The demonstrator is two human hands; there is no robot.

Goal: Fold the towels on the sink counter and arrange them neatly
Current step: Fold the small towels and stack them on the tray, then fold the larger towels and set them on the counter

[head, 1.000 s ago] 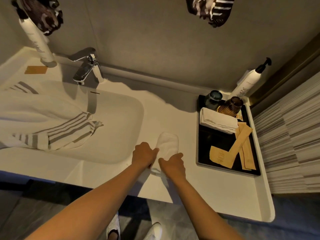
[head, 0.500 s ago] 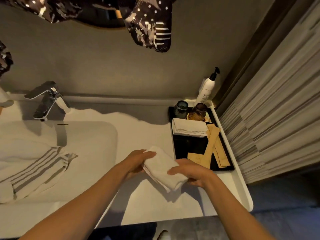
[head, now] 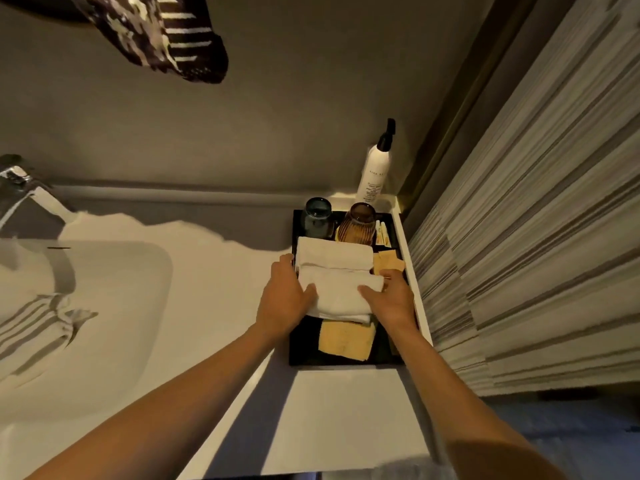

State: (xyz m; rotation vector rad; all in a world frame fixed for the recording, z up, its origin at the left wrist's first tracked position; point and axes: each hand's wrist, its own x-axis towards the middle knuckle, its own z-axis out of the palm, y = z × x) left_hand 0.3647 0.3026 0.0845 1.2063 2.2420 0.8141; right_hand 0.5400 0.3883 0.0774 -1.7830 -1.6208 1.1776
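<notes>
A small folded white towel (head: 341, 294) lies over the black tray (head: 304, 348) at the right end of the counter. My left hand (head: 284, 301) holds its left end and my right hand (head: 389, 303) holds its right end, thumbs on top. Just behind it, touching it, lies another folded white towel (head: 332, 252). A larger white towel with grey stripes (head: 38, 327) lies crumpled in the sink basin (head: 131, 306) at the left.
On the tray stand a blue glass (head: 317, 216) and a brown glass (head: 358, 223), with tan paper packets (head: 346, 339) under and beside the towels. A pump bottle (head: 375, 168) stands in the corner. The faucet (head: 20, 188) is far left. A striped wall (head: 519, 237) borders the counter's right side.
Both hands carried the small folded towel from above the counter to the right and set it on the tray, against the folded towel that lay there. The view swung right.
</notes>
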